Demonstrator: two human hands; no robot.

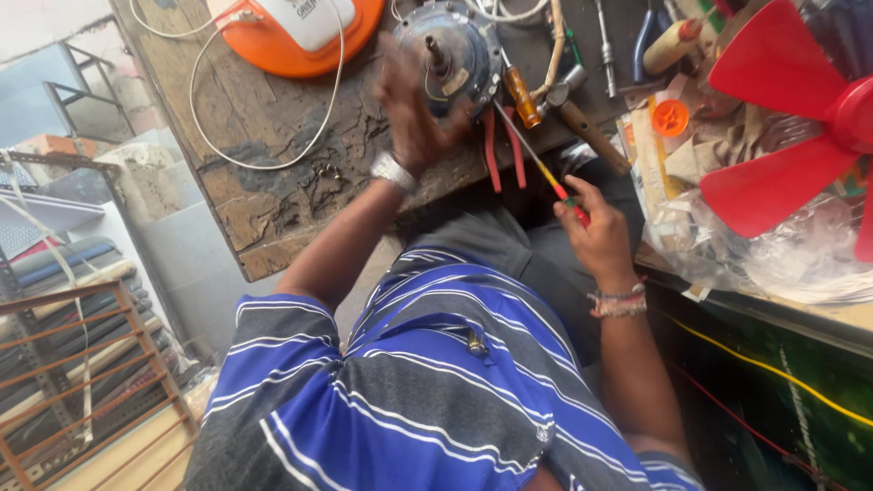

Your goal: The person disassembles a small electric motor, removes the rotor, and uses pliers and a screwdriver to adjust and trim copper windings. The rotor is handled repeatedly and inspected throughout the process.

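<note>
Rough wooden bench (273, 195), metal motor (455, 55)

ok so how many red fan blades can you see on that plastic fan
3 full red plastic fan blades at the right: one pointing up-left, one pointing down-left, and a sliver at the right edge. Others may be cut off by the frame.

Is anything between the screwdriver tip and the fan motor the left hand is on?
Nothing visible blocks it. The right hand holds the screwdriver, whose shaft runs straight to the motor's edge. The red-handled pliers lie beside that line, not across it. The blurred left hand grips the motor's near side.
</note>
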